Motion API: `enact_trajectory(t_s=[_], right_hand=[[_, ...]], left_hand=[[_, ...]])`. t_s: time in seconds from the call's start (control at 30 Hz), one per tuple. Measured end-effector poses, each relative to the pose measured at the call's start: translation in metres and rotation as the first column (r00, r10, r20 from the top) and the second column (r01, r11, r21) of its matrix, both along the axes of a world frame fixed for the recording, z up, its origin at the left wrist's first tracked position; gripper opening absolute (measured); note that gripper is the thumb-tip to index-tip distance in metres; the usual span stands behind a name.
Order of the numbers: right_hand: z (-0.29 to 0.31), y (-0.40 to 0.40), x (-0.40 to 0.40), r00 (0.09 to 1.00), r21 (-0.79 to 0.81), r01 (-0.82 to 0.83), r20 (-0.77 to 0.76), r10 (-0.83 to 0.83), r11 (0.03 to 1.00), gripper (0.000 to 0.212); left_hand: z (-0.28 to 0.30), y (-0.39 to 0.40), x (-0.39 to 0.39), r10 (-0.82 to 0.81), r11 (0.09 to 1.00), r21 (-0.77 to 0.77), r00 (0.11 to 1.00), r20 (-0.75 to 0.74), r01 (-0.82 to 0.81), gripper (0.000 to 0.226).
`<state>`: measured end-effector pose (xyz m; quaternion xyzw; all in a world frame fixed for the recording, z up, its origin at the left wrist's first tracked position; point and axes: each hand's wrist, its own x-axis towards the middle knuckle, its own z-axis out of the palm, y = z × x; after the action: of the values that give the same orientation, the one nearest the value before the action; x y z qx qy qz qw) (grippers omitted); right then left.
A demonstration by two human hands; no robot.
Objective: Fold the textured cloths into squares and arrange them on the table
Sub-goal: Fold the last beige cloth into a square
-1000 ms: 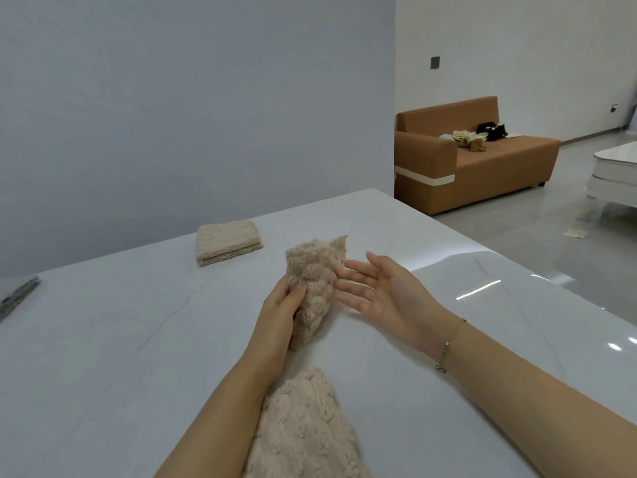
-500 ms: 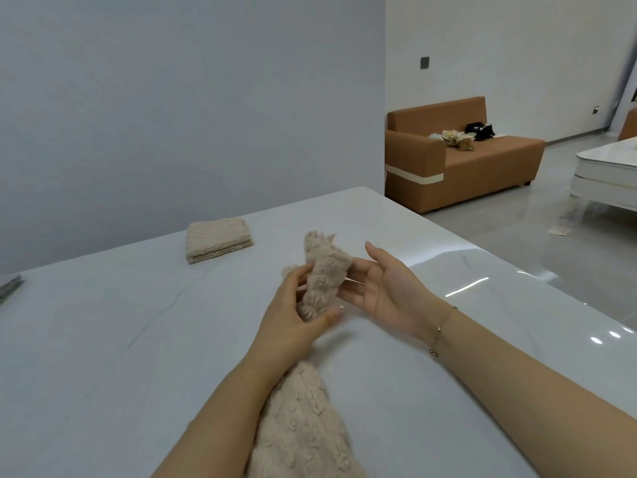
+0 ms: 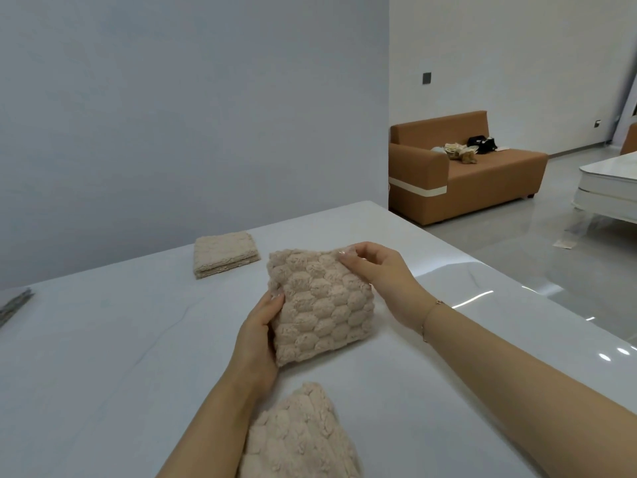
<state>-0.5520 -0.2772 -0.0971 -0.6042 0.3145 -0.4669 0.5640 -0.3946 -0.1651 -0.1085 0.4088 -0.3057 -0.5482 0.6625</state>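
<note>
Nearest the camera, an unfolded beige textured cloth lay at the worktop's front edge, partly under the left forearm. Beyond it, both forearms reached forward over the white marble worktop. The left hand gripped the left edge of a folded bubble-textured cloth, thumb on top and fingers curled beneath. The right hand, wrist bearing a thin bracelet, pinched the cloth's far right corner between thumb and curled fingers. The cloth formed a rough square, tilted, at the worktop's centre. Farther left, a second folded cloth rested flat, well apart. A grey object lay at the left edge. In the background stood a brown sofa.
</note>
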Motion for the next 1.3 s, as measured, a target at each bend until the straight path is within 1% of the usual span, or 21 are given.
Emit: enact_trajectory(t_s=[0.1,0.2,0.27,0.3,0.33,0.37,0.43,0.47,0.5,0.57,0.63,0.7,0.73,0.8,0.83,0.9,0.97,1.03,1.13,1.27,1.3], right_hand=[[0.005,-0.003,0.007,0.998,0.028,0.05,0.024,-0.051,0.998,0.019],[0.009,-0.006,0.012,0.996,0.134,0.037,0.08,-0.048,0.99,0.016],[0.012,-0.008,0.015,1.0,0.194,0.006,0.014,-0.009,0.981,0.02],[0.013,-0.008,0.015,0.998,0.24,-0.024,-0.05,0.037,0.97,0.03],[0.014,-0.007,0.015,0.989,0.305,-0.071,-0.101,0.107,0.95,0.044],[0.014,-0.005,0.013,0.973,0.397,-0.159,-0.091,0.211,0.904,0.054],[0.014,-0.001,0.008,0.914,0.519,-0.368,0.049,0.403,0.771,0.054],[0.012,0.0,0.005,0.887,0.547,-0.43,0.105,0.451,0.719,0.054],[0.01,0.002,0.003,0.866,0.56,-0.47,0.14,0.481,0.682,0.055],[0.006,0.003,0.002,0.848,0.564,-0.504,0.179,0.499,0.654,0.055],[0.006,0.001,0.004,0.896,0.556,-0.43,0.168,0.411,0.711,0.054],[0.007,-0.004,0.005,0.943,0.532,-0.331,0.151,0.298,0.779,0.053],[0.008,-0.008,0.005,0.958,0.507,-0.286,0.138,0.251,0.813,0.051],[0.011,-0.013,0.003,0.98,0.442,-0.201,0.098,0.176,0.874,0.053],[0.012,-0.014,0.001,0.987,0.405,-0.16,0.066,0.145,0.9,0.054],[0.015,-0.015,-0.004,0.996,0.323,-0.079,-0.013,0.088,0.943,0.051],[0.015,-0.016,-0.013,0.998,0.276,-0.054,-0.022,0.062,0.96,0.046],[0.012,-0.023,-0.025,0.997,0.288,-0.081,0.003,0.083,0.954,0.051],[0.003,-0.033,-0.044,0.995,0.287,-0.076,-0.047,0.094,0.955,0.054],[-0.011,-0.048,-0.069,0.998,0.257,-0.01,0.057,-0.005,0.966,0.056],[-0.011,-0.053,-0.075,0.998,0.225,0.032,0.038,-0.041,0.974,0.055]], left_hand=[[0.0,0.0,0.001,-0.023,1.0,-0.005,0.998,-0.051,0.023,0.033],[-0.001,0.001,0.003,-0.057,0.998,-0.007,0.994,-0.095,0.057,0.034],[-0.001,0.0,0.004,-0.059,0.998,-0.003,0.992,-0.109,0.059,0.035],[-0.002,0.0,0.004,-0.054,0.999,-0.002,0.991,-0.119,0.054,0.034],[-0.002,0.0,0.005,-0.051,0.999,-0.002,0.99,-0.133,0.052,0.033],[-0.001,0.0,0.006,-0.058,0.998,-0.004,0.986,-0.158,0.058,0.033],[0.0,0.001,0.007,-0.082,0.996,-0.001,0.97,-0.23,0.084,0.035],[0.0,0.001,0.008,-0.086,0.996,0.01,0.96,-0.265,0.092,0.036],[0.001,0.001,0.008,-0.092,0.994,0.022,0.952,-0.29,0.103,0.037],[0.001,-0.001,0.009,-0.099,0.992,0.043,0.942,-0.32,0.119,0.038],[0.001,-0.001,0.009,-0.107,0.99,0.052,0.937,-0.331,0.132,0.04],[0.001,-0.002,0.008,-0.1,0.99,0.068,0.951,-0.291,0.125,0.041],[0.0,-0.004,0.009,-0.072,0.991,0.091,0.968,-0.24,0.096,0.042],[-0.005,-0.009,0.008,0.0,0.991,0.132,0.995,-0.103,0.013,0.053],[-0.007,-0.011,0.006,0.018,0.989,0.148,0.999,-0.049,-0.011,0.055],[-0.007,-0.015,0.002,0.013,0.985,0.175,1.0,0.009,-0.014,0.044],[-0.001,-0.022,-0.003,-0.017,0.977,0.214,1.0,0.021,0.012,0.036],[0.006,-0.035,-0.006,-0.028,0.967,0.255,0.999,0.034,0.018,0.037],[0.018,-0.063,-0.016,-0.01,0.958,0.288,0.999,0.035,-0.001,0.04],[0.021,-0.1,-0.044,0.012,0.96,0.28,0.999,0.044,-0.024,0.053],[0.02,-0.105,-0.054,0.005,0.96,0.281,0.999,0.034,-0.014,0.055]])
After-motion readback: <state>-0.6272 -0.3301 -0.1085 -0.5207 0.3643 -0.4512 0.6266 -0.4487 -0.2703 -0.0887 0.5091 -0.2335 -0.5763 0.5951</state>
